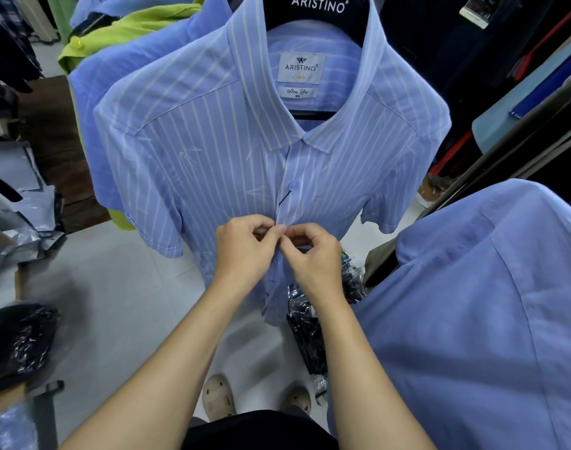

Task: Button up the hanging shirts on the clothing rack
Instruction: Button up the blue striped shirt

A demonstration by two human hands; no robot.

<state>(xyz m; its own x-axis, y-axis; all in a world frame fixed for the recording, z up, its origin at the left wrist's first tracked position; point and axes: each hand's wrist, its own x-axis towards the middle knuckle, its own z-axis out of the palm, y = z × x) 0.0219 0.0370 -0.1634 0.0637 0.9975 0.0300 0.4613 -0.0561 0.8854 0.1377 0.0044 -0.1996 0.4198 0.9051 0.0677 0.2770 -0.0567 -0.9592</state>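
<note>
A blue striped shirt (212, 151) is hanging face-on from a black hanger (316, 14) printed ARISTINO, filling the middle of the view; every other place here is being given relative to this shirt. Its collar is lying open around a white brand label (297, 67); one blue button (293, 184) is sitting on the placket a little below the collar, fastened as far as the blur allows me to judge. Lower on the same placket both hands are meeting; the left hand (245, 251) is pinching the shirt's front edge with thumb and curled fingers, and the right hand (313, 254) is pinching the facing edge just beside it, fingertips of the two hands touching; the button under them is being hidden by the fingers. Below the hands the shirt front is hanging loose and slightly parted.

Behind the shirt and to its left a plain blue shirt (115, 79) is hanging, with a lime green garment (141, 27) behind that; to the shirt's lower right another plain blue shirt (472, 303) is crowding close to the camera. Under the shirt's hem a dark plastic-wrapped bundle (305, 332) is lying on the pale tiled floor (121, 287); nearer the camera two beige clogs (217, 396) are standing on that floor.
</note>
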